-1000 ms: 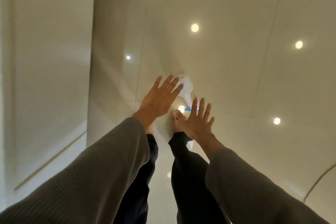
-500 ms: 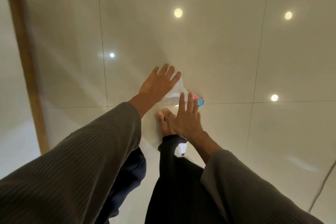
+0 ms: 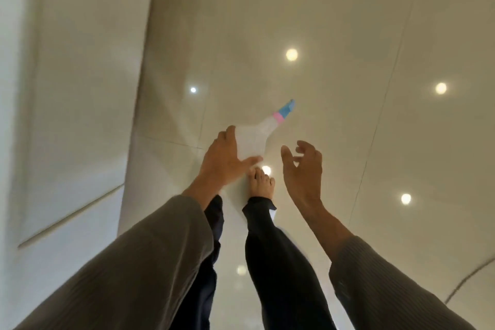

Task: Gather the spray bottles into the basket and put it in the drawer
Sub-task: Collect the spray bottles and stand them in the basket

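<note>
Head view: left hand (image 3: 225, 161) grips the white spray bottle (image 3: 254, 139); right hand (image 3: 304, 169), loosely curled, holds nothing.

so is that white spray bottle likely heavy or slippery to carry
Probably light: the left hand alone grips the spray bottle, the right hand open beside it. Its smooth white plastic body may be a little slippery. Likely stiff too: the neck runs straight out to the pink and blue tip.

The glossy cream floor tiles (image 3: 348, 35) show round light reflections (image 3: 291, 54). A bare foot (image 3: 261, 182) stands on them. Just beyond the foot is a spray bottle (image 3: 254, 139); whether it touches the tiles is unclear.
</note>
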Tool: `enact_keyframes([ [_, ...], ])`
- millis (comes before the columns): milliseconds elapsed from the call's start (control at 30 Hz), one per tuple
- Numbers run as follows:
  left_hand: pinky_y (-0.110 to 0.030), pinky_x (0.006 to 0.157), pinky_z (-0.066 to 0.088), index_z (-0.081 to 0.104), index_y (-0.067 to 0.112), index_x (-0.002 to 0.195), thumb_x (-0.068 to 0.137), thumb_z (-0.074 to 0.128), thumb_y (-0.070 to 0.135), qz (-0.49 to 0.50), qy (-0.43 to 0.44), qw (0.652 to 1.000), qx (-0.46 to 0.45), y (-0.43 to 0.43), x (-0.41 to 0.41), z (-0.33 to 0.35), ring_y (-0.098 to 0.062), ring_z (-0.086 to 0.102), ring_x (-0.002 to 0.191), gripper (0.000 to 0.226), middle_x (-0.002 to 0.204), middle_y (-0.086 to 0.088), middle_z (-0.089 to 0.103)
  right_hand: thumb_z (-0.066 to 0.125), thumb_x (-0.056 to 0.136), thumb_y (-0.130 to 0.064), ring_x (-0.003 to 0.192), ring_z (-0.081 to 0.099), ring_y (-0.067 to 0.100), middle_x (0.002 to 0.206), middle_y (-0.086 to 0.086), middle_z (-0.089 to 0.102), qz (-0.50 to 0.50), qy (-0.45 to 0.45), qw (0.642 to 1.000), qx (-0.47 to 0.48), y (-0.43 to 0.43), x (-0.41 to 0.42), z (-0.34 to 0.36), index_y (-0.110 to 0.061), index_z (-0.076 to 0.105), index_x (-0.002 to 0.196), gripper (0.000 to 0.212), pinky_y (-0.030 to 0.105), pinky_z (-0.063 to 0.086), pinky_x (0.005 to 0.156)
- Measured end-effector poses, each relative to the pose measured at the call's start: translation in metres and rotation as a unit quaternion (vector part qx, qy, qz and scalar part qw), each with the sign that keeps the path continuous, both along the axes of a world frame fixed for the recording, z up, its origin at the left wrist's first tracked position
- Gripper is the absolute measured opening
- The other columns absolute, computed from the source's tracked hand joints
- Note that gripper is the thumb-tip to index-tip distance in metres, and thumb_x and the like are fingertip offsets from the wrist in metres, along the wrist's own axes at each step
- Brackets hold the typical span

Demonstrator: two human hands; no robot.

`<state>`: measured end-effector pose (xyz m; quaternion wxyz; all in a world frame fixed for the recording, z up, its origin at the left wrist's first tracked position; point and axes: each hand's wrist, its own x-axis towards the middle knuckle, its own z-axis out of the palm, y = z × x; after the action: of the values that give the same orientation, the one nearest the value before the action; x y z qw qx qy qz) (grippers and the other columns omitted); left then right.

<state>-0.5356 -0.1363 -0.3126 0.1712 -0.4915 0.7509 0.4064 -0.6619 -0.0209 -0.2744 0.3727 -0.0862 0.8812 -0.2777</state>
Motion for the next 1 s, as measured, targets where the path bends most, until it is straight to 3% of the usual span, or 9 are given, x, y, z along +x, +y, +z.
enact_keyframes([
  [133,-0.034,0.096,0.048,0.031,0.034,0.136,0.060,0.066,0.076,0.182,0.075,0.980,0.018,0.017,0.036,0.096,-0.015,0.053,0.115,0.093,0.130,0.011,0.048,0.057,0.093,-0.051,0.108,0.062,0.009,0.126,-0.007,0.060,-0.011,-0.134,0.987,-0.084,-0.051,0.013,0.102,-0.026,0.051,0.135,0.049,0.023,0.054,0.081],
  [233,-0.028,0.094,0.046,0.030,0.050,0.125,0.053,0.065,0.076,0.284,0.119,0.951,-0.016,0.035,0.067,0.162,-0.006,0.052,0.111,0.084,0.118,0.030,0.042,0.062,0.089,-0.052,0.098,0.065,-0.002,0.110,-0.019,0.068,0.082,-0.145,0.974,-0.154,-0.082,0.042,0.179,-0.035,0.063,0.119,0.035,0.008,0.051,0.067],
  [333,-0.005,0.089,0.039,0.028,0.042,0.133,0.055,0.070,0.076,0.375,0.148,0.911,-0.084,0.060,0.101,0.220,0.011,0.043,0.116,0.094,0.123,0.040,0.034,0.067,0.086,-0.050,0.095,0.064,-0.008,0.103,-0.025,0.070,0.202,-0.127,0.951,-0.194,-0.098,0.085,0.249,-0.036,0.067,0.109,0.026,0.002,0.046,0.069],
  [433,0.016,0.086,0.008,0.030,0.032,0.138,0.062,0.062,0.085,0.454,0.161,0.860,-0.167,0.087,0.134,0.269,0.031,0.022,0.120,0.098,0.129,0.047,0.028,0.071,0.084,-0.039,0.096,0.068,-0.001,0.100,-0.021,0.073,0.314,-0.135,0.912,-0.227,-0.095,0.134,0.301,-0.032,0.070,0.104,0.022,0.010,0.051,0.079],
  [500,0.016,0.084,0.011,0.023,0.048,0.137,0.061,0.066,0.082,0.516,0.174,0.818,-0.184,0.107,0.160,0.291,0.030,0.025,0.120,0.094,0.129,0.046,0.033,0.074,0.082,-0.032,0.099,0.069,0.004,0.103,-0.021,0.072,0.382,-0.144,0.878,-0.248,-0.087,0.171,0.325,-0.031,0.071,0.102,0.021,0.015,0.053,0.083],
  [600,0.005,0.088,0.033,0.011,0.062,0.136,0.059,0.076,0.073,0.596,0.172,0.755,-0.211,0.138,0.207,0.313,0.024,0.031,0.123,0.101,0.137,0.047,0.026,0.074,0.077,-0.037,0.100,0.069,0.009,0.107,-0.022,0.071,0.471,-0.149,0.827,-0.268,-0.071,0.233,0.349,-0.032,0.072,0.103,0.027,0.019,0.053,0.085],
  [733,-0.029,0.104,0.042,0.018,0.044,0.149,0.071,0.069,0.067,0.631,0.103,0.704,-0.308,0.181,0.281,0.328,0.004,0.033,0.138,0.096,0.153,0.027,0.028,0.074,0.080,-0.033,0.100,0.070,0.005,0.106,-0.021,0.073,0.573,-0.167,0.744,-0.300,-0.046,0.320,0.367,-0.030,0.071,0.107,0.027,0.015,0.051,0.085],
  [833,-0.024,0.111,0.036,0.030,0.028,0.149,0.077,0.066,0.061,0.647,0.086,0.667,-0.361,0.204,0.342,0.333,-0.005,0.035,0.141,0.087,0.153,0.015,0.035,0.075,0.084,-0.027,0.100,0.070,0.004,0.107,-0.020,0.073,0.625,-0.172,0.689,-0.324,-0.027,0.385,0.366,-0.023,0.071,0.111,0.027,0.018,0.053,0.086],
  [1000,-0.029,0.110,0.039,0.047,0.007,0.141,0.078,0.070,0.049,0.657,0.049,0.661,-0.360,0.225,0.435,0.323,-0.021,0.043,0.136,0.079,0.146,-0.009,0.047,0.075,0.087,-0.016,0.105,0.068,0.007,0.115,-0.009,0.071,0.681,-0.148,0.623,-0.355,-0.001,0.475,0.342,-0.012,0.068,0.116,0.030,0.033,0.058,0.088],
])
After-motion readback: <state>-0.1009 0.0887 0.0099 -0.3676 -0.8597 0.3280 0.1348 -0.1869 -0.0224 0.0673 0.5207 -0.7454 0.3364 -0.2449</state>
